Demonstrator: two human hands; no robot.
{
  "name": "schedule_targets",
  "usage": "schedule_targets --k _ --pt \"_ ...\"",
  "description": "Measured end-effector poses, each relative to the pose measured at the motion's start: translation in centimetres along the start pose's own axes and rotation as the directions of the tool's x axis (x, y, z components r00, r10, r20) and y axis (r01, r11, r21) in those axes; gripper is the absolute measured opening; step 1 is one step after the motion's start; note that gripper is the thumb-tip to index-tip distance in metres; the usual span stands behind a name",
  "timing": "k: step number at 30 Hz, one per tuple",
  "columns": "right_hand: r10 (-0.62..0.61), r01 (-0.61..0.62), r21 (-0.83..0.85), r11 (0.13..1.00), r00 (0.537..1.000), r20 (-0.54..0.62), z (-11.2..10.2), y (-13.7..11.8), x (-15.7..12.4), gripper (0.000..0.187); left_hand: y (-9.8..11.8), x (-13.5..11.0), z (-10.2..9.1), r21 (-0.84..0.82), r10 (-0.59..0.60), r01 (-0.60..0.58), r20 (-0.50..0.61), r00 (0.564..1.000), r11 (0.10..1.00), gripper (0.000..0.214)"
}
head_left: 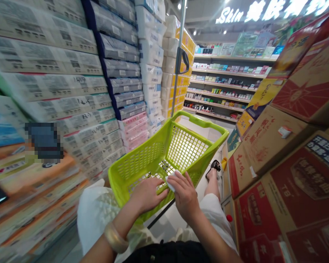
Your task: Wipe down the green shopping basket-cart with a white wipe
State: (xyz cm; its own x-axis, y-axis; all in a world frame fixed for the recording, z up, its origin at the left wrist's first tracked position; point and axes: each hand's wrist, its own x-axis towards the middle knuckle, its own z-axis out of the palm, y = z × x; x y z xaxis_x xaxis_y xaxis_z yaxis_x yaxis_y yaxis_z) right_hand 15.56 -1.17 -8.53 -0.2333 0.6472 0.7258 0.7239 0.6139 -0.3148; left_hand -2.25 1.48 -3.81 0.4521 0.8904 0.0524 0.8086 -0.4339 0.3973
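A lime-green plastic shopping basket (142, 157) with mesh sides stands right in front of my knees, its long handle pole rising from the far end. My left hand (146, 195) is at the basket's near rim, its fingers bent over the edge. Beside it, my right hand (183, 195) presses a white tissue (171, 181) against that same rim. The tissue is partly hidden under the fingers. The basket's floor shows through between its walls.
Stacked packs of paper goods (79, 80) wall the left side. Cardboard cartons (285, 146) are piled close on the right. Ahead, shelves (222, 76) hold small products. A blurred-out phone-like object (45, 140) lies on orange packs (38, 182). The black handle grip (182, 60) stands above the basket.
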Motion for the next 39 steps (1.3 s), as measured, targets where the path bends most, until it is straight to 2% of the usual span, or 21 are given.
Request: schedule_targets --k 3,6,8,13,15,19,25,31,36,39 --pt "0.003 -0.003 -0.004 1.000 1.000 0.004 -0.8 1.0 0.1 0.050 0.0 0.0 0.9 -0.044 0.046 -0.046 0.006 0.999 0.998 0.040" --pt "0.082 -0.086 -0.047 0.995 0.994 -0.074 -1.3 1.9 0.2 0.049 -0.4 -0.2 1.3 -0.063 0.036 -0.037 -0.017 0.999 0.997 0.049" --pt "0.110 -0.116 -0.054 0.992 0.989 -0.101 -1.3 1.7 0.2 0.047 -0.6 -0.4 1.3 -0.036 0.014 -0.014 -0.003 1.000 0.999 0.049" --pt "-0.030 0.028 0.030 0.999 0.997 0.069 -0.6 0.1 0.5 0.049 -0.1 -0.5 1.2 0.047 -0.032 0.029 0.053 0.998 0.998 0.049" --pt "-0.005 0.004 0.019 1.000 0.999 0.050 -0.7 0.7 0.6 0.049 0.1 -0.6 1.2 0.060 -0.018 0.014 0.054 0.998 0.998 0.050" --pt "0.113 -0.115 -0.029 0.993 0.990 -0.082 -1.0 2.3 0.7 0.046 0.2 -0.5 1.2 0.053 0.004 -0.006 0.045 0.999 0.999 0.050" --pt "-0.004 0.003 0.036 0.999 0.999 0.044 -0.8 1.7 0.2 0.050 0.1 -0.3 1.3 0.026 0.066 -0.067 0.017 0.998 0.997 0.047" --pt "0.101 -0.103 -0.023 0.994 0.992 -0.082 -1.4 2.6 0.3 0.048 0.0 -0.2 1.0 0.030 0.078 -0.081 0.068 0.995 0.996 0.047" --pt "-0.023 0.021 0.037 0.999 0.998 0.055 -0.6 1.0 -0.2 0.050 0.1 -0.3 0.7 0.009 0.148 -0.148 0.047 0.988 0.989 0.047" --pt "0.014 -0.014 -0.001 1.000 1.000 0.000 -1.3 2.0 -0.1 0.050 -0.1 -0.5 0.6 -0.002 0.156 -0.156 0.054 0.986 0.988 0.049"
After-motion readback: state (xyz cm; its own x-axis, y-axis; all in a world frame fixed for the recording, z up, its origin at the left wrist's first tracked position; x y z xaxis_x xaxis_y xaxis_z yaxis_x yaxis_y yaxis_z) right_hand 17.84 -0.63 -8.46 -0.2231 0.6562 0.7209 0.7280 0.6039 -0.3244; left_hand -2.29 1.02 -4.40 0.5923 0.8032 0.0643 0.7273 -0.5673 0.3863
